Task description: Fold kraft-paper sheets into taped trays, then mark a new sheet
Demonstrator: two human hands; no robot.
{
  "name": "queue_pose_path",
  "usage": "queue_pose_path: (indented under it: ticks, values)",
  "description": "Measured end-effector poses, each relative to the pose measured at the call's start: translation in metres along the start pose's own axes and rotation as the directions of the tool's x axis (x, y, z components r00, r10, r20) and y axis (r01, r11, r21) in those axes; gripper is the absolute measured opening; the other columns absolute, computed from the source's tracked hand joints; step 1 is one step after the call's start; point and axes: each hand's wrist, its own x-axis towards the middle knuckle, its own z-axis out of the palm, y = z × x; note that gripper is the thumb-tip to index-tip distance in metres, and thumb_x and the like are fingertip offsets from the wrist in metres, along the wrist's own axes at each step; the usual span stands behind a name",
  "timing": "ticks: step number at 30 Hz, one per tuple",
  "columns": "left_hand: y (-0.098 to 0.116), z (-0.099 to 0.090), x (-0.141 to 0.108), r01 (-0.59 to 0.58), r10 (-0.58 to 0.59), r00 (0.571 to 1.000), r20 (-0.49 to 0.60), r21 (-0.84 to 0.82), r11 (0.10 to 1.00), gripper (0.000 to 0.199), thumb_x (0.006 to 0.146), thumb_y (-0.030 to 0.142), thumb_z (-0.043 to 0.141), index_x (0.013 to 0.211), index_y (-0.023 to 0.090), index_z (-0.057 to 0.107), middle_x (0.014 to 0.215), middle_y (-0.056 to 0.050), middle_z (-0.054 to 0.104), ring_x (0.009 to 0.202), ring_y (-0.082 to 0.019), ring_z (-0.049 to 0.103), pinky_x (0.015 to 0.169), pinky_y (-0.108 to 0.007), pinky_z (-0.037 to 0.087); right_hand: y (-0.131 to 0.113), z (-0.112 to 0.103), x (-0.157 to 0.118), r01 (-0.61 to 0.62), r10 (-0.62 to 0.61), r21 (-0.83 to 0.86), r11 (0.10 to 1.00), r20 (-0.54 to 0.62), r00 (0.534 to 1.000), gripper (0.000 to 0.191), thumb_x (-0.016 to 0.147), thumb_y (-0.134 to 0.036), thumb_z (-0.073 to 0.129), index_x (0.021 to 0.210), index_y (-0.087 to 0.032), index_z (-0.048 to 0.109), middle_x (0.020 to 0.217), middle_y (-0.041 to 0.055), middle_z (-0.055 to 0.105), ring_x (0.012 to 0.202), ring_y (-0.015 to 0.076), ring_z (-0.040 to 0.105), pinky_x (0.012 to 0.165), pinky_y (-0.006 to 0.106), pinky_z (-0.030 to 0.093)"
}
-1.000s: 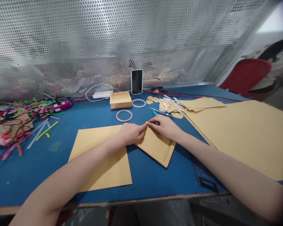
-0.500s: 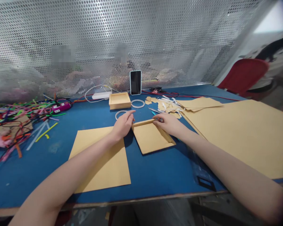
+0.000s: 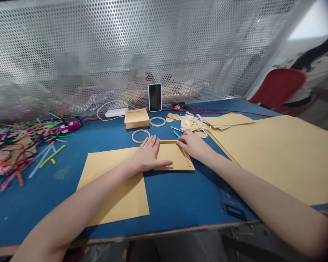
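Observation:
A shallow kraft-paper tray (image 3: pixel 172 156) with folded-up edges lies on the blue table in front of me. My left hand (image 3: pixel 149 154) rests along its left side, fingers stretched out and thumb reaching across its near part. The far right corner is pinched by the bent fingers of my right hand (image 3: pixel 188 143); the fingertips are partly hidden. Under my left forearm lies a flat kraft-paper sheet (image 3: pixel 120 203). Beyond my hands are two rolls of tape, the nearer roll (image 3: pixel 138 141) and the farther roll (image 3: pixel 157 126), and a craft knife (image 3: pixel 177 128).
Finished-looking trays are stacked (image 3: pixel 137 120) near a propped phone (image 3: pixel 155 97). Paper scraps (image 3: pixel 192 125) lie at the back, large kraft sheets (image 3: pixel 284 156) at right. Colourful strips (image 3: pixel 24 145) heap at left. A perforated metal screen (image 3: pixel 142 43) stands behind the table.
My left hand has come down flat, fingers spread, over the tray's left side. The tray has turned to lie squarer to me. My right hand stays at the far right corner.

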Motion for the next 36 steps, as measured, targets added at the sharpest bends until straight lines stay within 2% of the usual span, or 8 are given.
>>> queue_pose_path:
  ticks: [6, 12, 19, 22, 24, 26, 29, 36]
  values:
    - [0.003, -0.004, -0.001, -0.041, 0.04, 0.998, 0.04, 0.04, 0.998, 0.107, 0.08, 0.082, 0.03, 0.15, 0.001, 0.018, 0.156, -0.021, 0.006, 0.146, -0.029, 0.001, 0.117, -0.044, 0.004, -0.004, -0.001, -0.002, 0.022, -0.022, -0.025, 0.999, 0.014, 1.0, 0.028, 0.092, -0.026, 0.047, 0.086, -0.014, 0.073, 0.09, 0.0118, 0.062, 0.083, 0.0222, 0.062, 0.08, 0.032, 0.048]
    - [0.007, -0.006, -0.005, -0.158, 0.154, 0.986, 0.069, 0.06, 0.986, 0.114, 0.064, 0.09, 0.046, 0.152, 0.022, 0.021, 0.158, -0.015, 0.004, 0.145, -0.033, 0.0, 0.116, -0.051, 0.004, -0.002, 0.0, -0.003, 0.037, -0.037, 0.001, 0.999, 0.031, 0.999, 0.027, 0.092, -0.029, 0.049, 0.088, -0.014, 0.071, 0.091, 0.0122, 0.06, 0.08, 0.0222, 0.062, 0.079, 0.033, 0.048]
    - [0.008, -0.004, -0.005, -0.16, 0.158, 0.987, 0.022, 0.089, 0.983, 0.102, 0.073, 0.083, 0.047, 0.15, 0.02, 0.026, 0.156, -0.019, 0.016, 0.144, -0.036, 0.013, 0.114, -0.054, 0.009, 0.005, -0.003, -0.003, 0.139, -0.143, 0.061, 0.988, 0.056, 0.988, 0.033, 0.091, -0.039, 0.048, 0.083, -0.016, 0.07, 0.1, 0.0131, 0.061, 0.083, 0.022, 0.061, 0.079, 0.034, 0.048]
    - [0.008, -0.004, -0.006, -0.164, 0.162, 0.986, 0.03, 0.088, 0.983, 0.103, 0.074, 0.083, 0.045, 0.151, 0.019, 0.024, 0.156, -0.019, 0.016, 0.144, -0.035, 0.012, 0.114, -0.053, 0.009, 0.01, -0.012, -0.006, 0.154, -0.17, 0.102, 0.983, 0.179, 0.969, 0.044, 0.087, -0.056, 0.049, 0.09, -0.017, 0.07, 0.098, 0.013, 0.065, 0.088, 0.0259, 0.063, 0.079, 0.037, 0.05]
    - [0.008, -0.005, -0.006, -0.167, 0.165, 0.986, 0.035, 0.086, 0.982, 0.102, 0.074, 0.084, 0.043, 0.151, 0.019, 0.024, 0.157, -0.019, 0.015, 0.145, -0.034, 0.011, 0.115, -0.053, 0.009, 0.015, -0.018, -0.01, 0.14, -0.171, 0.136, 0.981, 0.255, 0.952, 0.064, 0.076, -0.067, 0.057, 0.113, -0.016, 0.066, 0.116, 0.0162, 0.064, 0.107, 0.033, 0.059, 0.089, 0.043, 0.048]
    - [0.009, -0.006, -0.007, -0.166, 0.163, 0.986, 0.043, 0.082, 0.983, 0.1, 0.075, 0.084, 0.043, 0.15, 0.02, 0.025, 0.157, -0.017, 0.014, 0.145, -0.034, 0.01, 0.114, -0.054, 0.009, 0.018, -0.021, -0.015, 0.124, -0.168, 0.153, 0.98, 0.323, 0.931, 0.096, 0.061, -0.072, 0.067, 0.136, -0.015, 0.051, 0.14, 0.0188, 0.049, 0.128, 0.0389, 0.044, 0.103, 0.049, 0.04]
    - [0.01, -0.006, -0.008, -0.157, 0.152, 0.986, 0.064, 0.08, 0.984, 0.1, 0.076, 0.083, 0.043, 0.15, 0.019, 0.024, 0.157, -0.018, 0.011, 0.145, -0.035, 0.007, 0.114, -0.054, 0.009, 0.02, -0.022, -0.021, 0.102, -0.158, 0.155, 0.983, 0.41, 0.898, 0.125, 0.049, -0.072, 0.074, 0.149, -0.011, 0.031, 0.154, 0.0201, 0.027, 0.141, 0.0405, 0.024, 0.113, 0.051, 0.027]
    - [0.014, -0.006, -0.008, -0.211, 0.202, 0.976, 0.084, 0.119, 0.97, 0.098, 0.083, 0.076, 0.041, 0.149, 0.006, 0.023, 0.156, -0.02, 0.009, 0.145, -0.03, 0.005, 0.117, -0.044, 0.008, 0.01, -0.024, -0.025, 0.057, -0.11, 0.122, 0.991, 0.495, 0.862, 0.133, 0.05, -0.071, 0.073, 0.152, -0.008, 0.016, 0.158, 0.0188, 0.009, 0.143, 0.0364, 0.014, 0.117, 0.047, 0.021]
